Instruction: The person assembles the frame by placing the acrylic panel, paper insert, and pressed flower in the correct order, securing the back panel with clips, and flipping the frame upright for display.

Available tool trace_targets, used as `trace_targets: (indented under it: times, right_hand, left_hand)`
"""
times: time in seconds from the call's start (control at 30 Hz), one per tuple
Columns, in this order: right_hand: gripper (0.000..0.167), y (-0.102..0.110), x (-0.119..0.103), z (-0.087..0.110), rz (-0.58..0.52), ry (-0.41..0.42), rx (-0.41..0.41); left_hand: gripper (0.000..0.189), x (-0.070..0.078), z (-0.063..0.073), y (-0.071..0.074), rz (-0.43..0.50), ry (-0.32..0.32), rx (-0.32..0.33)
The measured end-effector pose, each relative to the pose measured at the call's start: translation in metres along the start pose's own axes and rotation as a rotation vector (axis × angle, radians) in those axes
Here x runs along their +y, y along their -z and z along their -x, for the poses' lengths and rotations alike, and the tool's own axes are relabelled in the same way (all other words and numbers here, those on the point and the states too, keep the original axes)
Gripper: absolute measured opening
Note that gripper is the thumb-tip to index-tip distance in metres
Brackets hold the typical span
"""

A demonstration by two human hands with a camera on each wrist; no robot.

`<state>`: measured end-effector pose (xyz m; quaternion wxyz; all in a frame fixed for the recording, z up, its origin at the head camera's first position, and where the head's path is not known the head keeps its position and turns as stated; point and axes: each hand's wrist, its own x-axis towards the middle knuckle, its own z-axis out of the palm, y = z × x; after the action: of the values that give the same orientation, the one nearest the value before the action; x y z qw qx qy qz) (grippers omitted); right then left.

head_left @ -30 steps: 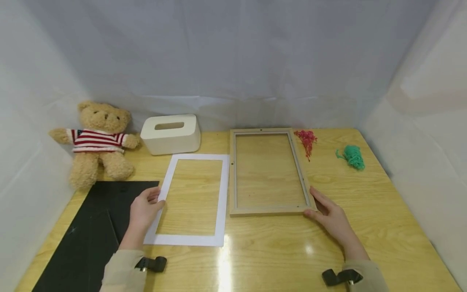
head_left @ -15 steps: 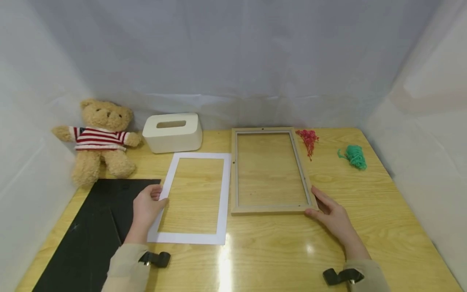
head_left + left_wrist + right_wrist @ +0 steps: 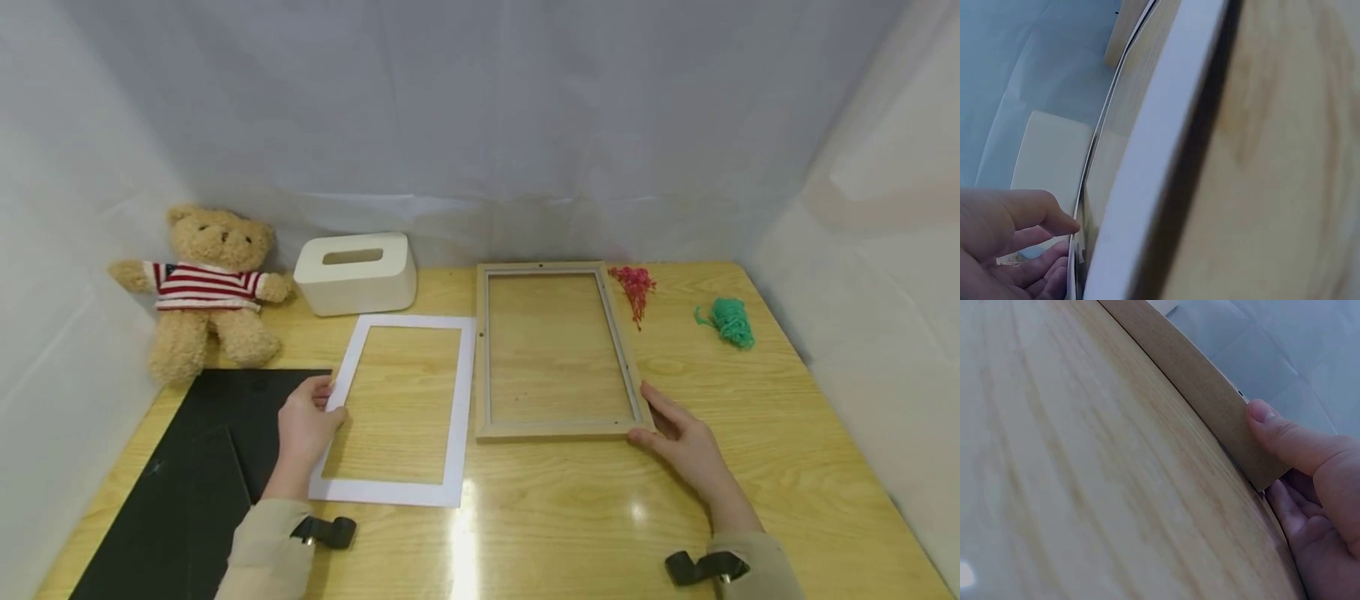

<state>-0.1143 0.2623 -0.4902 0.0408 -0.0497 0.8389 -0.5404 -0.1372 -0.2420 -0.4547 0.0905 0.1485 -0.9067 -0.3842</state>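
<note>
My left hand pinches the left edge of a white picture mat, thumb on one side and fingers on the other. In the left wrist view the mat runs away from the thumb and fingers, raised off the table at the near strip. My right hand grips the lower right corner of a light wooden picture frame. The right wrist view shows the thumb against the frame's side, the other fingers curled at its corner. The frame lies on the table, just right of the mat.
A black backing board lies at the left, partly behind my left arm. Behind it sits a teddy bear beside a white tissue box. Pink dried flowers and a bundle of green yarn lie at the back right.
My left hand has shifted slightly right, and the mat's near left corner has moved right with it. The right hand keeps its hold on the frame.
</note>
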Motion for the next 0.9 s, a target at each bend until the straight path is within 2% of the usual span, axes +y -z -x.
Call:
trace_targets:
  times: [0.13, 0.23, 0.4, 0.53, 0.7, 0.9]
  right_hand:
    - [0.076, 0.0, 0.0, 0.0, -0.005, 0.004, 0.001]
    - [0.076, 0.0, 0.0, 0.0, -0.006, 0.004, -0.001]
    - [0.077, 0.0, -0.001, 0.001, -0.008, 0.007, -0.001]
    - [0.076, 0.0, -0.002, 0.001, -0.009, 0.008, -0.003]
    - [0.076, 0.0, -0.002, 0.001, -0.015, 0.01, -0.001]
    - [0.076, 0.0, 0.0, 0.0, -0.018, 0.009, 0.001]
  left_hand:
    - [0.052, 0.002, 0.0, 0.001, -0.002, -0.006, 0.008]
    - [0.052, 0.002, 0.0, 0.002, 0.008, 0.012, 0.01]
    - [0.053, 0.001, 0.0, 0.005, 0.069, 0.103, -0.019]
    - [0.051, -0.001, 0.0, 0.005, 0.131, 0.183, -0.068]
    - [0.05, 0.0, 0.0, 0.008, 0.266, 0.259, -0.141]
    - [0.052, 0.0, 0.004, 0.02, 0.519, 0.274, -0.284]
